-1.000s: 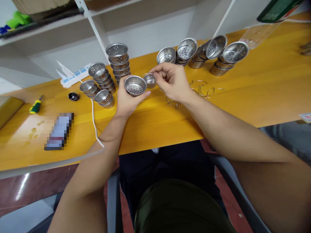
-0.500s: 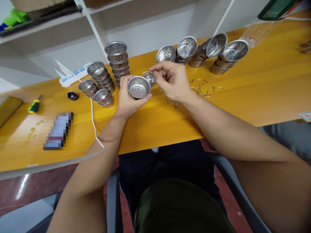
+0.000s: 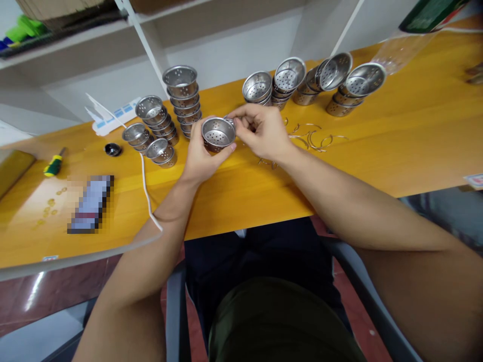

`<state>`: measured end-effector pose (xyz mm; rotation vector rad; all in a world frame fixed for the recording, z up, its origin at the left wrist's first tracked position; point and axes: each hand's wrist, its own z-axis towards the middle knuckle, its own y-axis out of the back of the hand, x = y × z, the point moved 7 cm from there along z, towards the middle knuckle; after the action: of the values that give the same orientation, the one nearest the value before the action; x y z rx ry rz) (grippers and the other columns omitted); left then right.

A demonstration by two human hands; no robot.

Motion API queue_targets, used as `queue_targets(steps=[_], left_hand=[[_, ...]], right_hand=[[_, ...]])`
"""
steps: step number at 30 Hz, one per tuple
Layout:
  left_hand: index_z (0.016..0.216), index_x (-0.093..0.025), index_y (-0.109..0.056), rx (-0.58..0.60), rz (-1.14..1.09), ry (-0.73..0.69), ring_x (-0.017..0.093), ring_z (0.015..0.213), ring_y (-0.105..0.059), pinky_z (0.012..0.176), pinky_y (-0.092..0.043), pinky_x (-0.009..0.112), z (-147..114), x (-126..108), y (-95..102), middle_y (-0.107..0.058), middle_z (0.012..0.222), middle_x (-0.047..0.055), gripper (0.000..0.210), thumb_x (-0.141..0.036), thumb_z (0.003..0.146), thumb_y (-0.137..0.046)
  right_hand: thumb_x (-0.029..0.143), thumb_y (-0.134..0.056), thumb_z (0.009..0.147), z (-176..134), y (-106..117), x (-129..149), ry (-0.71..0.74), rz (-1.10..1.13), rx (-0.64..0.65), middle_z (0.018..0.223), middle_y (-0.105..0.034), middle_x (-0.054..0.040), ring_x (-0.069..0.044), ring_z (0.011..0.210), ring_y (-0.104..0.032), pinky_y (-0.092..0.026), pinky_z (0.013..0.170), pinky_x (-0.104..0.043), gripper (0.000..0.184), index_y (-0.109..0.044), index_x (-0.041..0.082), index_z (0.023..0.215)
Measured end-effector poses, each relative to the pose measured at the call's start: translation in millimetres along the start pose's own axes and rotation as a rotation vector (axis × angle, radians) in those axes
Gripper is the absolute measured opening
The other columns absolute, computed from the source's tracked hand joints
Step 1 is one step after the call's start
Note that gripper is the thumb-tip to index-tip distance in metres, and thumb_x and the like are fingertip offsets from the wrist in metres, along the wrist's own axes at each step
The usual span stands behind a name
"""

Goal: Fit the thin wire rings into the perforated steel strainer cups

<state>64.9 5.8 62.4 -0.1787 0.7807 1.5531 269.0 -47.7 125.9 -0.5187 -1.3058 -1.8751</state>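
My left hand [image 3: 202, 153] is wrapped around a small perforated metal cup [image 3: 218, 133], its open mouth tilted up towards me. Beside the cup's right rim, my right hand [image 3: 262, 129] is closed in a pinch. A short bit of thin curved wire [image 3: 228, 119] shows at its fingertips, touching or very close to the rim; the rest is hidden. Several loose curved wires [image 3: 319, 141] lie on the table to the right of my right hand, partly behind the wrist.
Stacked perforated cups [image 3: 181, 83] stand left of my hands, with more stacks [image 3: 290, 75] at the back right. A white cable [image 3: 143, 186] crosses the left side near a phone [image 3: 90, 203], a screwdriver [image 3: 55, 163] and a small dark round object [image 3: 112, 149].
My right hand has lowered slightly and come left, bringing the wire to the cup's rim. The cup in my left hand has shifted slightly right. A small metal cup seen behind is now hidden.
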Motion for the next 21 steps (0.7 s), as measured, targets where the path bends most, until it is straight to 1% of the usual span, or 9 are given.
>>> queue_targets(steps=[3,6,8,12,14,16,18,21], left_hand=[[0.177,-0.036,-0.06,0.03,-0.031,0.042,0.041,0.172,-0.075,0.155,-0.057,0.066,-2,2,-3.3,-0.074,0.167,0.013,0.097,-0.071,0.102,-0.11],[0.175,-0.036,-0.059,0.049,-0.06,0.066,0.04,0.167,-0.078,0.15,-0.061,0.065,-3,4,-5.0,-0.074,0.165,0.012,0.096,-0.075,0.102,-0.108],[0.173,-0.036,-0.059,0.048,-0.076,0.076,0.04,0.166,-0.079,0.149,-0.062,0.066,-3,5,-5.4,-0.073,0.165,0.012,0.098,-0.078,0.099,-0.109],[0.168,-0.035,-0.062,0.038,-0.088,0.095,0.04,0.161,-0.081,0.146,-0.065,0.066,-5,6,-6.7,-0.074,0.161,0.011,0.102,-0.081,0.092,-0.113],[0.163,-0.034,-0.065,0.026,-0.089,0.104,0.04,0.157,-0.083,0.145,-0.066,0.067,-5,6,-6.4,-0.077,0.156,0.01,0.1,-0.082,0.091,-0.113],[0.16,-0.032,-0.067,0.024,-0.094,0.111,0.039,0.153,-0.085,0.143,-0.067,0.066,-5,4,-6.1,-0.078,0.151,0.009,0.098,-0.084,0.091,-0.113],[0.159,-0.032,-0.068,0.037,-0.099,0.114,0.038,0.151,-0.086,0.142,-0.068,0.065,-5,1,-6.4,-0.079,0.151,0.009,0.099,-0.085,0.088,-0.114],[0.159,-0.032,-0.068,0.045,-0.095,0.117,0.039,0.151,-0.086,0.142,-0.068,0.066,-6,-4,-6.8,-0.08,0.152,0.01,0.1,-0.085,0.088,-0.114]], right_hand=[[0.057,-0.074,0.124,1,-2,1,0.017,-0.034,0.015,0.109,-0.083,-0.0102,-0.035,0.107,-0.081,-0.071,0.1,-0.051,0.038,-0.088,0.03,0.146],[0.063,-0.079,0.121,1,-6,3,0.032,-0.064,0.035,0.116,-0.086,-0.0124,-0.037,0.109,-0.081,-0.072,0.1,-0.053,0.046,-0.087,0.031,0.154],[0.065,-0.081,0.119,1,-8,3,0.029,-0.075,0.042,0.119,-0.086,-0.0129,-0.038,0.11,-0.08,-0.072,0.101,-0.053,0.052,-0.086,0.031,0.159],[0.06,-0.08,0.12,-1,-10,4,-0.005,-0.072,0.032,0.113,-0.085,-0.0109,-0.036,0.107,-0.08,-0.073,0.1,-0.052,0.052,-0.083,0.031,0.163],[0.055,-0.079,0.12,-2,-10,3,-0.03,-0.057,0.035,0.107,-0.084,-0.0095,-0.035,0.104,-0.08,-0.073,0.099,-0.051,0.046,-0.085,0.031,0.158],[0.051,-0.079,0.118,-1,-11,2,-0.041,-0.03,0.041,0.105,-0.083,-0.0092,-0.034,0.103,-0.08,-0.073,0.096,-0.05,0.037,-0.089,0.03,0.146],[0.049,-0.082,0.116,0,-11,3,-0.033,0.004,0.04,0.106,-0.082,-0.0097,-0.033,0.1,-0.079,-0.072,0.092,-0.048,0.029,-0.09,0.03,0.136],[0.046,-0.084,0.114,1,-12,4,-0.03,0.058,0.019,0.105,-0.082,-0.0091,-0.031,0.094,-0.077,-0.069,0.085,-0.045,0.023,-0.09,0.028,0.128]])
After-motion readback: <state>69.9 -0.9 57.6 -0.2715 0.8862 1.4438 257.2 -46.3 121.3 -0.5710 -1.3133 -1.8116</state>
